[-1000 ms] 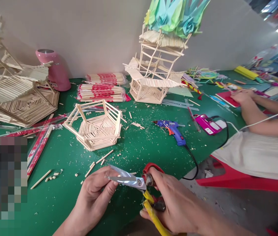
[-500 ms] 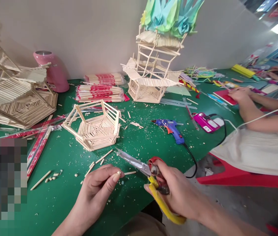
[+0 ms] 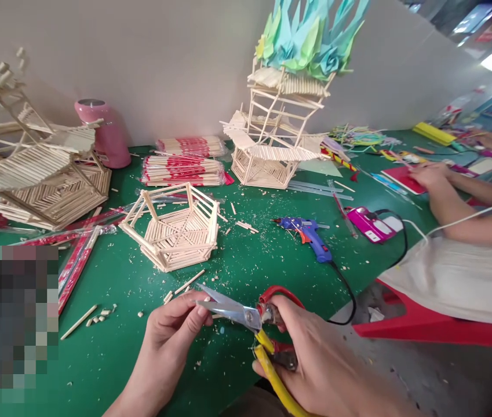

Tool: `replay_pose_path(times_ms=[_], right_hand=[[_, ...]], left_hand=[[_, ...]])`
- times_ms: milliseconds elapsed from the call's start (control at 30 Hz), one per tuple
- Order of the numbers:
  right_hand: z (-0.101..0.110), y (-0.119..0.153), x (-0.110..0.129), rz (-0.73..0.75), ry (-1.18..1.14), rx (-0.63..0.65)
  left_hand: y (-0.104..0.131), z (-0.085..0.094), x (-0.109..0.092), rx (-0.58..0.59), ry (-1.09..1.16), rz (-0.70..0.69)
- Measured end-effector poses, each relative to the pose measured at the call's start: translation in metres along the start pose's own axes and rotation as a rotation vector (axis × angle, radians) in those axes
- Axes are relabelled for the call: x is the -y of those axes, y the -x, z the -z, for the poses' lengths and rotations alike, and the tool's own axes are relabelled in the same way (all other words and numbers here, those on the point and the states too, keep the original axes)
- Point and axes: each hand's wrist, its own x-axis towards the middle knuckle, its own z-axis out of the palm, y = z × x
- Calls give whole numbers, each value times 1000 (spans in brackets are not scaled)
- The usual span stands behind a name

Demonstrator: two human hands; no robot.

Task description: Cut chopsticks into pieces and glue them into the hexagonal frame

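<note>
My left hand [image 3: 176, 327] pinches a stick piece [image 3: 207, 299] by the parted scissors [image 3: 239, 314] my right hand [image 3: 306, 347] grips; on the worktop [image 3: 250, 258], the hexagonal stick frame [image 3: 182, 230] has floor and rails, but no roof

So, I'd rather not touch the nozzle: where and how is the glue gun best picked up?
Probably by the handle, from the near right. The glue gun lies on its side, handle slanting toward the near right, nozzle pointing left. The right hand is nearer but holds the scissors, so those would need setting down first.
</note>
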Motion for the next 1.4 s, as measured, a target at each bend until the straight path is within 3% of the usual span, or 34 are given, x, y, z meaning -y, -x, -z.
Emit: replay_pose_path(times_ms=[200,533,733,1400], right_hand=[[-1,-3,4,0,17,-3],[0,-5,5,8,4,40],[4,-7,5,3,-6,60],[9,-7,1,48,27,114]], left_hand=[[0,-2,-1,-48,13,-25],[0,0,-3,-26,-117,-122],[0,-1,-6,-88,-147,-150],[-2,2,-7,-20,-230,-243]])
